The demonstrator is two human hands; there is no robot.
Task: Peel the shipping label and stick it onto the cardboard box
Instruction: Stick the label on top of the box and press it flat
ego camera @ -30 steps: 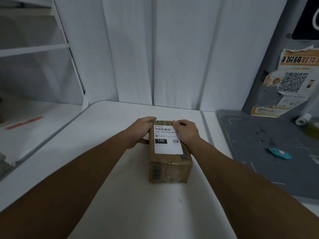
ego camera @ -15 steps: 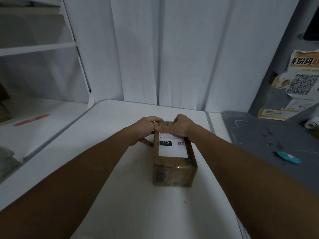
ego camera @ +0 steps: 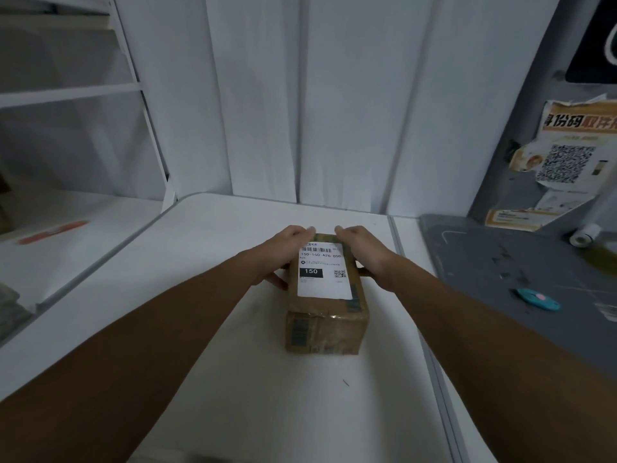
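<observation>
A small brown cardboard box (ego camera: 325,324) lies on the white table (ego camera: 233,379), its long side pointing away from me. A white shipping label (ego camera: 322,274) with a barcode, a black "150" block and a small QR code lies flat on the box's top. My left hand (ego camera: 283,252) clasps the box's far left side, thumb low on the left face. My right hand (ego camera: 362,250) clasps the far right side, thumb against the right face. The fingertips of both hands reach over the far top edge.
A grey cutting mat (ego camera: 521,282) lies to the right with a teal cutter (ego camera: 537,299) on it. A small tape roll (ego camera: 582,234) and paper posters (ego camera: 567,162) sit at the back right. White shelves (ego camera: 66,91) stand left, with an orange item (ego camera: 53,232) on the lower surface.
My right hand slid off the label's top and now holds the box's right side. My left hand stays on the left side. The label's whole face shows.
</observation>
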